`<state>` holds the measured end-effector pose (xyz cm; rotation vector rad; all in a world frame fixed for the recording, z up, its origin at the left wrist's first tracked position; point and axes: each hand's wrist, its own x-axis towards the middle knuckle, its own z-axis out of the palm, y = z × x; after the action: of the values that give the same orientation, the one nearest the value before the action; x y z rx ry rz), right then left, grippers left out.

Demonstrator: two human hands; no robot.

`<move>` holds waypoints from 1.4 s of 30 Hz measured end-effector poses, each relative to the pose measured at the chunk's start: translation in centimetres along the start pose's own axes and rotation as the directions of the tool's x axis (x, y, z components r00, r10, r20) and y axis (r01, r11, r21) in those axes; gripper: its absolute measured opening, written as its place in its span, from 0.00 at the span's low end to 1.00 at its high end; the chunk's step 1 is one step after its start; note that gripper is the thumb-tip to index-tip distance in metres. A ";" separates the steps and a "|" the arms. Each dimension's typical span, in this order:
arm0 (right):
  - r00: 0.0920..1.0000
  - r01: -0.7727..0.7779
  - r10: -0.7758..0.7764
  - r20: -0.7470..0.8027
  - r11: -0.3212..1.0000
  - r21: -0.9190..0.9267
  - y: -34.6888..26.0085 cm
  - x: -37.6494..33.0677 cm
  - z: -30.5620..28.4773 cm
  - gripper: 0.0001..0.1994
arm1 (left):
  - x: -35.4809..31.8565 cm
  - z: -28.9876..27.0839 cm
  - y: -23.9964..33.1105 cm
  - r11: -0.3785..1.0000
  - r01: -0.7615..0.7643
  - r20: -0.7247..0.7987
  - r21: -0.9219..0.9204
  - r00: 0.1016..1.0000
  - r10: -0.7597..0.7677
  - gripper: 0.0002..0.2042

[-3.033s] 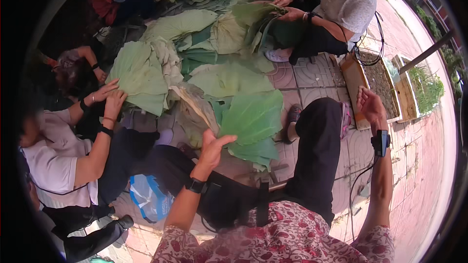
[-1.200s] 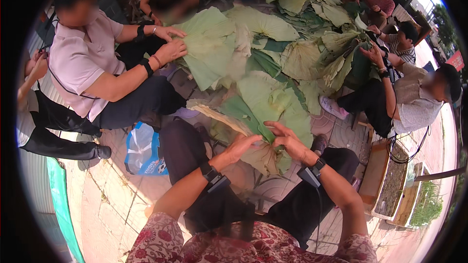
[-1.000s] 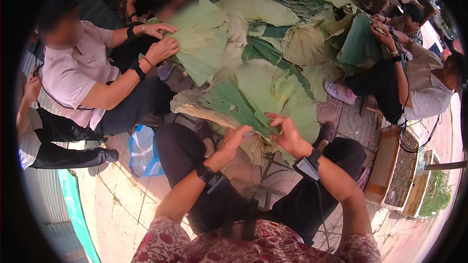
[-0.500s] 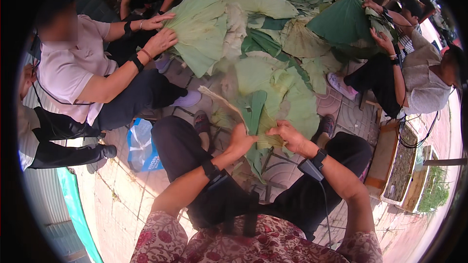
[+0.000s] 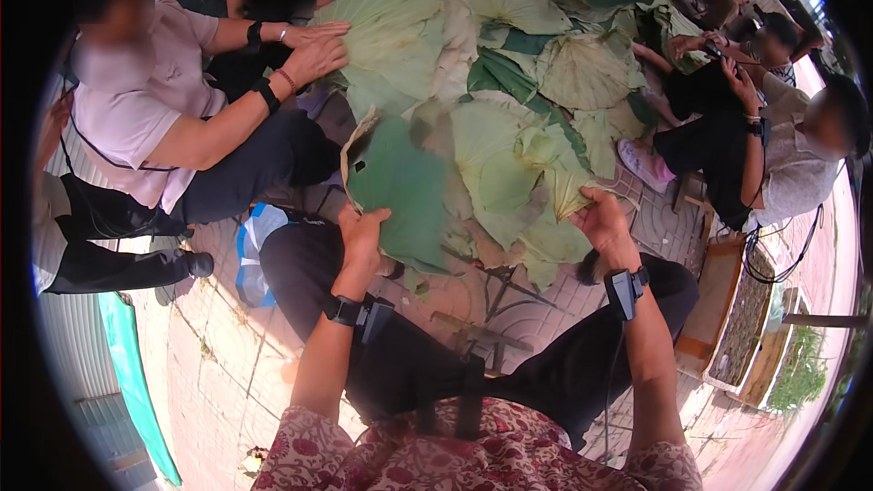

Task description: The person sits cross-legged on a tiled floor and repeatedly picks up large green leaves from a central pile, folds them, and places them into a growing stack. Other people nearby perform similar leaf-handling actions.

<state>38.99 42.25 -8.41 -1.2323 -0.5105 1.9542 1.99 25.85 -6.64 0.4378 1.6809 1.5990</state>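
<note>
My left hand pinches the near left edge of a dark green lotus leaf, which is raised, slightly blurred and has a small hole and a curled, pale brown rim. My right hand grips the gathered yellowish tip of a pale green lotus leaf. That leaf is broad and wrinkled, and lies over others between my knees. The two hands are well apart, with both leaves between them. My right fingertips are partly hidden behind the leaf tip.
Many layered lotus leaves cover the paving ahead. A person at the left rests both hands on a large pale leaf. More people sit at the right and far side. A blue and white bag lies by my left knee; planter boxes stand at right.
My hands have spread apart, left hand leftward with the dark leaf, which now opens out flat. My right hand moved right with the pale tip. The right co-worker's dark leaf has moved farther away.
</note>
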 end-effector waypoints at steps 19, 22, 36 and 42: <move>0.995 -0.030 0.043 0.095 0.991 -0.131 8.8 11.5 5.0 0.09 | -0.6 1.1 -0.1 0.998 0.065 0.218 0.014 0.974 -0.067 0.15; 0.967 0.015 0.081 0.240 0.928 -0.373 12.3 10.5 2.7 0.13 | -0.9 1.3 0.1 0.996 0.030 0.254 0.084 0.966 -0.051 0.16; 0.945 0.017 0.167 0.281 0.835 -0.550 8.6 2.0 7.5 0.13 | 0.5 2.1 2.6 0.954 -0.287 0.134 -0.085 0.946 0.296 0.16; 0.950 0.076 0.101 0.294 0.843 -0.533 7.1 1.6 6.6 0.16 | 0.5 2.5 1.9 0.980 0.018 0.124 -0.198 0.992 0.007 0.11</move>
<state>29.99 39.37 -11.16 -1.2487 -1.2947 2.1019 2.97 28.18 -4.79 0.4211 1.4120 1.6807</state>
